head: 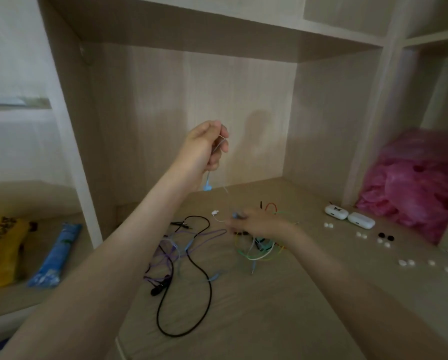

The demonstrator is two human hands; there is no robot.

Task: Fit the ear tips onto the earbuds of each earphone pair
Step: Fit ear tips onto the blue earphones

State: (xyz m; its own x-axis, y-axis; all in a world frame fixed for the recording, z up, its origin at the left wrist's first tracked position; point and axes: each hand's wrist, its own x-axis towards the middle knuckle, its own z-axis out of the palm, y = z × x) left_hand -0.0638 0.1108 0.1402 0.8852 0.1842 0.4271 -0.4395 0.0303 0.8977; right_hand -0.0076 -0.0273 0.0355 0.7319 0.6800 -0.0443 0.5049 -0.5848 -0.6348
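My left hand [206, 146] is raised above the desk, pinching the thin cable of a light blue earphone whose earbud [207, 187] dangles below it. Down near the desk, my right hand [255, 221] grips the same cable at a small blue part [235, 215]. A white earbud [215, 212] lies just to its left. Black [191, 258] and purple [171, 252] earphone cables are tangled on the desk at the centre. A green, white and yellow bundle [256, 252] lies under my right wrist. White ear tips [361, 235] and black ear tips [385, 236] are scattered at the right.
Two white charging cases [349, 216] sit at the back right beside a pink plastic bag [420, 183] in a side compartment. A blue packet [57, 255] and a yellow bag [0, 250] lie on the lower shelf at left. A wooden shelf [204, 40] hangs overhead.
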